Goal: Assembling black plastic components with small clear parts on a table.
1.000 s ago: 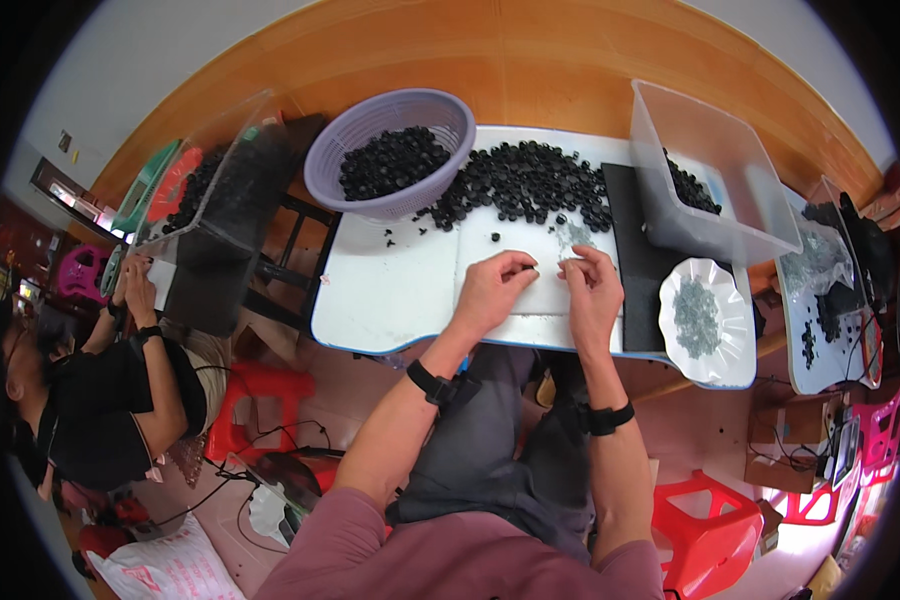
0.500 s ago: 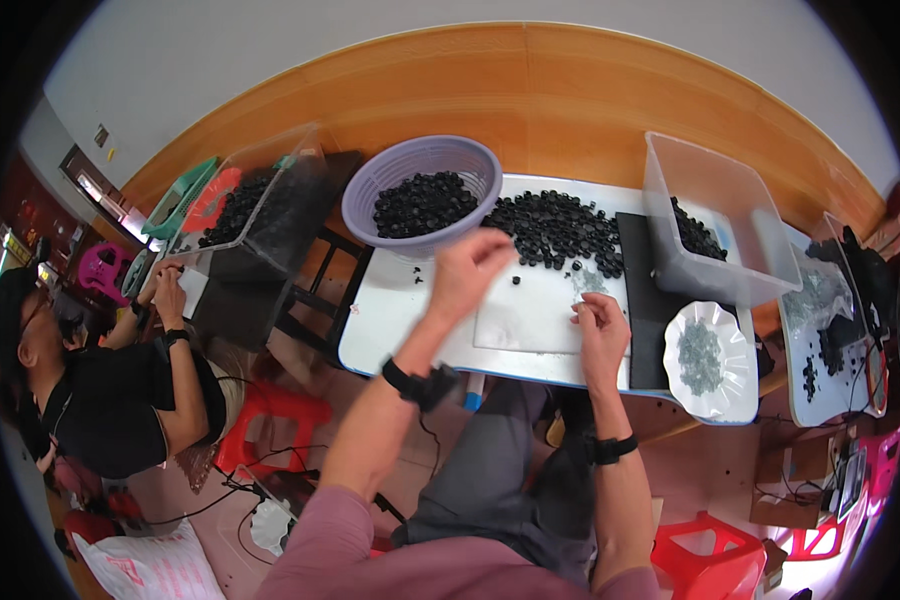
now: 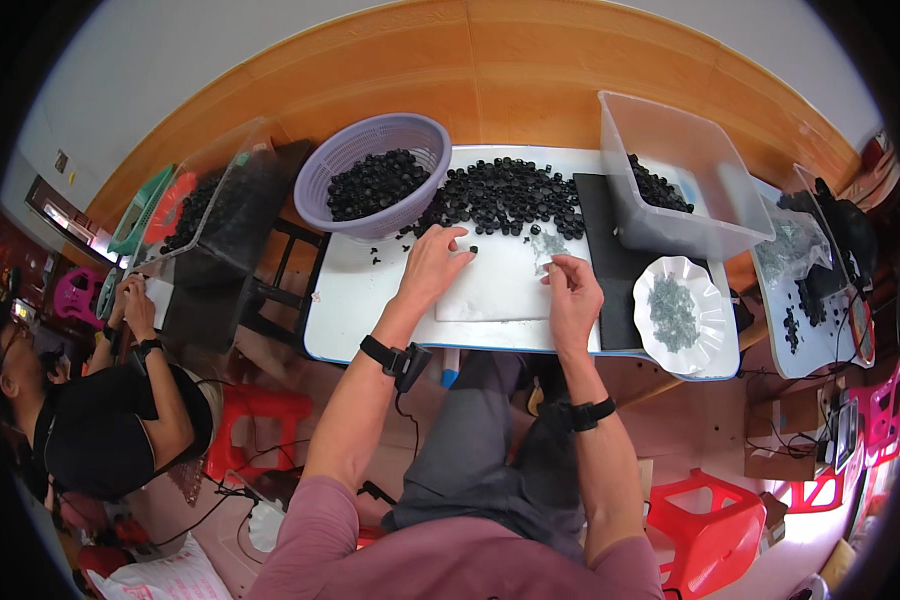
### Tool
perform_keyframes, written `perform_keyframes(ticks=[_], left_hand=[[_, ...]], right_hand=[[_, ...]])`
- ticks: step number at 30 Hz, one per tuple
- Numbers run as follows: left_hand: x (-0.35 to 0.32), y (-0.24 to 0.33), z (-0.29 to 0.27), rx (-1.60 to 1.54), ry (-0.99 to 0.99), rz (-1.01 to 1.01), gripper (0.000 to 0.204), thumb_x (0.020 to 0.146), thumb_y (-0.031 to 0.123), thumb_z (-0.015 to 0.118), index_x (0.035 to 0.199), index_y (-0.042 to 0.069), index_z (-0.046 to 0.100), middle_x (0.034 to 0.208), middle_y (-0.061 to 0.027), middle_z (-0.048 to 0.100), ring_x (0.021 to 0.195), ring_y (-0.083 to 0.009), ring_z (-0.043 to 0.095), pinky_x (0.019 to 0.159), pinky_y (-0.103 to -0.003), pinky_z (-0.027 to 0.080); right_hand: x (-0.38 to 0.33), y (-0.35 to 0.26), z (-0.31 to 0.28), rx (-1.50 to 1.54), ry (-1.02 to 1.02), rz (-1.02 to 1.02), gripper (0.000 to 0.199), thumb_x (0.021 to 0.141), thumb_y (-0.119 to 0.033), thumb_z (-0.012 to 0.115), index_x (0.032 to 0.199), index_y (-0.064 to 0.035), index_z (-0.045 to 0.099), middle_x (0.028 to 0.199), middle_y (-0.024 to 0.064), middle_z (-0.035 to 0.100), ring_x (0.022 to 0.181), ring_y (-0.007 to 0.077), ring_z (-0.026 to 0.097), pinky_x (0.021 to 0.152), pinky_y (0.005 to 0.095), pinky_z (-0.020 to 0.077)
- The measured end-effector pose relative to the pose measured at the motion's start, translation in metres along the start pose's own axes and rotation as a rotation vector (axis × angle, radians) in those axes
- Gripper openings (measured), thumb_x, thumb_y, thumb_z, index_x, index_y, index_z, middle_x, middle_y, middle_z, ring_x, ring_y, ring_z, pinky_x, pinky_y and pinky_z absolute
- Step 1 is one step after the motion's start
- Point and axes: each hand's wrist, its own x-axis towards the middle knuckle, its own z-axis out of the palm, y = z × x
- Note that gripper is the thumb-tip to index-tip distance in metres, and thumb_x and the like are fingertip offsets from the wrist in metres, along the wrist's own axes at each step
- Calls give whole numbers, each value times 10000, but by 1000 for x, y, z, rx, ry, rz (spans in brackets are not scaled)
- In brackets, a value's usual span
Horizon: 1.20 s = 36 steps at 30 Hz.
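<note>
Two hands: left hand [image 3: 432, 268] at cap pile [image 3: 505, 195] edge, right hand [image 3: 573, 290] beside.

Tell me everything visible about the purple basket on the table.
The purple basket is round, of perforated plastic by its look, with a thick rolled rim. It stands upright at the far left corner of the white table, slightly overhanging its edge, and holds small black caps filling its bottom. A larger heap of the same caps lies just right of it. Neither hand touches it; the left hand is nearest.
</note>
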Motion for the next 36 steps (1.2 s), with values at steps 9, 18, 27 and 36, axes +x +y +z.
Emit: perform_keyframes(ticks=[9,18,27,36], left_hand=[[-2,25,24,-84,-26,-108,205,817,132,774,1003,49,760,958,-122,710,847,-253,657,781,-389,532],[-25,40,54,-229,68,-8,200,832,106,766,1025,64,743,925,-65,740,848,-223,638,800,-368,534],[-27,37,53,-314,108,-22,200,842,86,770,1037,55,738,922,-69,729,814,-217,654,767,-352,539],[-28,35,52,-356,91,-23,217,843,96,776,1054,54,745,918,-90,741,795,-221,679,747,-352,552]], right_hand=[[6,4,-2,50,328,-88,138,970,-7,652,1097,34,684,966,56,711,830,110,678,759,245,540],[12,-15,-20,-596,36,-57,243,832,-67,766,1052,21,714,1017,160,648,819,296,681,771,390,551],[20,-10,-14,-905,-62,-114,326,807,-150,785,1086,3,715,1052,188,646,946,346,674,850,431,539],[15,-14,-7,-569,-19,-156,216,855,-51,733,1058,7,683,929,174,740,661,257,689,665,368,557]])
